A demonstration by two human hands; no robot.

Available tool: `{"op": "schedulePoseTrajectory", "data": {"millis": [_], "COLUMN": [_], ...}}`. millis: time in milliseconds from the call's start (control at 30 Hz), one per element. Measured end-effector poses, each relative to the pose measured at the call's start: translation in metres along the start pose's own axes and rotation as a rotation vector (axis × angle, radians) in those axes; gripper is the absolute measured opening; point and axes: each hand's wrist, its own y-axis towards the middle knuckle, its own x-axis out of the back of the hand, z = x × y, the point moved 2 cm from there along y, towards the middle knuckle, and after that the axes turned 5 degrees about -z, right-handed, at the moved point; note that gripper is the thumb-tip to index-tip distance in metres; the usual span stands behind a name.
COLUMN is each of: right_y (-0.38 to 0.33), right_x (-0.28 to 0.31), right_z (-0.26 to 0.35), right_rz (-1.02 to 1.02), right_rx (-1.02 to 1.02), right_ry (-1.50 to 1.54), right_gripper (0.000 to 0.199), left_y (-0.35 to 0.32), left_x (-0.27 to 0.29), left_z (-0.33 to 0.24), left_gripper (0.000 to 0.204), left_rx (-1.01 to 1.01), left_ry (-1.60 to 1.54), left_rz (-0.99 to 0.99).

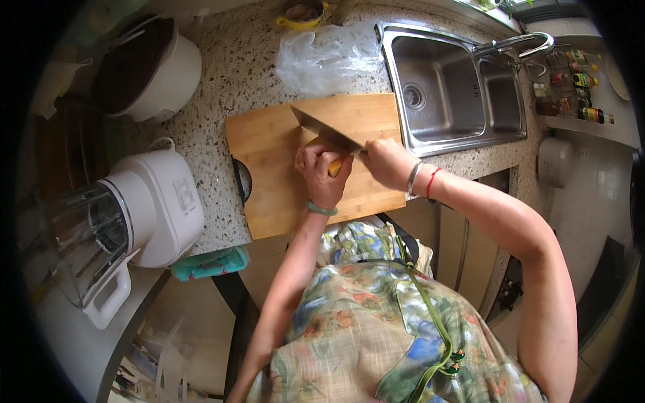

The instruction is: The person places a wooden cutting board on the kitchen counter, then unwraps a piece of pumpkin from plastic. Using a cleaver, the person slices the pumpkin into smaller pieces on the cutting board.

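My right hand is closed around the handle of a broad-bladed kitchen knife. Its blade slants to the far left, just beyond my left fingers. Under those curled fingers, my left hand grips a yellow-orange piece of food on the wooden cutting board. The hand covers most of the piece, so its kind does not show. The blade meets the far side of the food; how deep the edge sits is hidden.
Right of the board is a steel double sink with a tap. A crumpled clear plastic bag and a yellow pot lie beyond it. A white blender and a rice cooker stand left.
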Motion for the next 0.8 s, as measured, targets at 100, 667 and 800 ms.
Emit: {"op": "schedulePoseTrajectory", "data": {"millis": [100, 667, 800], "right_y": [-0.009, -0.024, -0.048], "right_x": [-0.008, -0.018, -0.021], "right_z": [-0.023, -0.054, -0.052], "right_rz": [-0.065, 0.174, -0.115], "right_rx": [-0.053, -0.221, -0.174], "right_ry": [0.077, 0.898, 0.904], "right_gripper": [0.041, 0.036, 0.029], "left_y": [0.002, 0.014, -0.011], "left_x": [-0.004, 0.044, 0.05], "left_z": [-0.01, 0.019, 0.006], "left_gripper": [0.026, 0.019, 0.016], "left_rx": [-0.021, 0.169, 0.199], "left_ry": [0.023, -0.33, -0.258], "left_rz": [0.048, 0.189, 0.213]}}
